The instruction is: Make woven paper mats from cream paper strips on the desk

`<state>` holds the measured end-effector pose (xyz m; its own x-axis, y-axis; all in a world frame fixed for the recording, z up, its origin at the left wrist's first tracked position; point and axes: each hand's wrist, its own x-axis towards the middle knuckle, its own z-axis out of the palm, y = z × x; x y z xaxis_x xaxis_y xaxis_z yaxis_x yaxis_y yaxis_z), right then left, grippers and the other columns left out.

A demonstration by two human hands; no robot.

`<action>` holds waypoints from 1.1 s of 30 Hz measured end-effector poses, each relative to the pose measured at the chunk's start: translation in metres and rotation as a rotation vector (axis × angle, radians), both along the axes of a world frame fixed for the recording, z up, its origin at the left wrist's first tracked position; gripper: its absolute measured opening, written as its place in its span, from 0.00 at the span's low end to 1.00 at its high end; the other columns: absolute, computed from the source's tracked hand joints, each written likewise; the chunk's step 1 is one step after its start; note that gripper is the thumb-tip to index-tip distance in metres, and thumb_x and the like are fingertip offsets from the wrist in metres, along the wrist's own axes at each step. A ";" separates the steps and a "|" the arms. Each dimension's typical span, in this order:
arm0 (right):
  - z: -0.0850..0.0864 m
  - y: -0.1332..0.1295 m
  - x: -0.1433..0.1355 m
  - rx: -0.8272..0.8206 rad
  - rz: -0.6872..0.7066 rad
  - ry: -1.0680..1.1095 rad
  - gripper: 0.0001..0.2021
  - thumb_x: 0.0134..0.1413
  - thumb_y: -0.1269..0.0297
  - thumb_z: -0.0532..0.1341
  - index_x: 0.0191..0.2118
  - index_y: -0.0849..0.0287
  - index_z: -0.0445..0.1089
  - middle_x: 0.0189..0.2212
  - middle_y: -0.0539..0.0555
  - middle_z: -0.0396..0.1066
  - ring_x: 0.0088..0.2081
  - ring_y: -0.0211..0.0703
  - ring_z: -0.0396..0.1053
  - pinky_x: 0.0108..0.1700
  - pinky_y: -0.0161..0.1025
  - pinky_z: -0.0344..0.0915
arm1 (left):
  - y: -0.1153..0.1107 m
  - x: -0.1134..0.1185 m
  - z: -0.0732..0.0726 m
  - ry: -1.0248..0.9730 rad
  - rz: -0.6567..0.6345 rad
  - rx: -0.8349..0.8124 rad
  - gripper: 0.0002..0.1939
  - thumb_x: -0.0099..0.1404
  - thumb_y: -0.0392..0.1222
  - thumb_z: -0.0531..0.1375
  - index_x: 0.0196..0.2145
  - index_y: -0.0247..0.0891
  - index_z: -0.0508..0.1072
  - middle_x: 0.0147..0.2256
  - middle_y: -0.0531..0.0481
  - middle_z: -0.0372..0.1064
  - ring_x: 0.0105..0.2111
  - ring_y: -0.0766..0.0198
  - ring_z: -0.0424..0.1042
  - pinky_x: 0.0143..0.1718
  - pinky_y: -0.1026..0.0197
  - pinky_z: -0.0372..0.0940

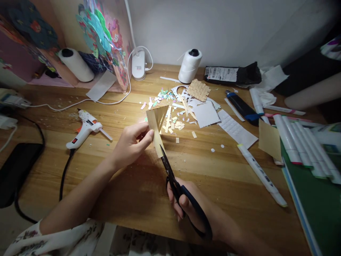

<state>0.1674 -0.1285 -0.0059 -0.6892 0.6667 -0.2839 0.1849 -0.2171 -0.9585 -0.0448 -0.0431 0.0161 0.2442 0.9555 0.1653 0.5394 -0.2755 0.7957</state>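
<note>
Scissors (172, 181) in right hand (202, 202) at tan paper (157, 139)

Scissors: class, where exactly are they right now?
In the head view, the scissors are below centre in the right hand, blades at the lower end of the tan paper strip pinched by the left hand.

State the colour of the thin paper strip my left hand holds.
The strip is pale tan, clearest in the head view.

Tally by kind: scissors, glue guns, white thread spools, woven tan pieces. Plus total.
Scissors: 1, in the right hand
Glue gun: 1
White thread spools: 2
Woven tan piece: 1
Total: 5
</note>
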 end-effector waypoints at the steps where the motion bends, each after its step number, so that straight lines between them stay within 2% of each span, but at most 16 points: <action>1: 0.000 0.000 0.000 0.009 0.000 -0.003 0.34 0.50 0.31 0.38 0.33 0.59 0.59 0.21 0.47 0.58 0.23 0.35 0.55 0.26 0.34 0.55 | 0.000 0.000 0.000 0.001 0.001 0.005 0.15 0.65 0.41 0.51 0.21 0.37 0.61 0.19 0.55 0.54 0.20 0.69 0.54 0.22 0.63 0.48; 33: -0.006 0.000 0.000 0.021 -0.016 0.002 0.33 0.50 0.31 0.39 0.33 0.59 0.59 0.21 0.48 0.58 0.22 0.35 0.55 0.25 0.33 0.54 | 0.000 0.001 -0.002 -0.015 0.028 0.010 0.15 0.65 0.42 0.52 0.20 0.37 0.60 0.18 0.56 0.54 0.19 0.69 0.54 0.21 0.63 0.48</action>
<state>0.1670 -0.1289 -0.0122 -0.6790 0.6832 -0.2686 0.1796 -0.2002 -0.9631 -0.0435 -0.0428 0.0144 0.2151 0.9601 0.1787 0.5350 -0.2689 0.8009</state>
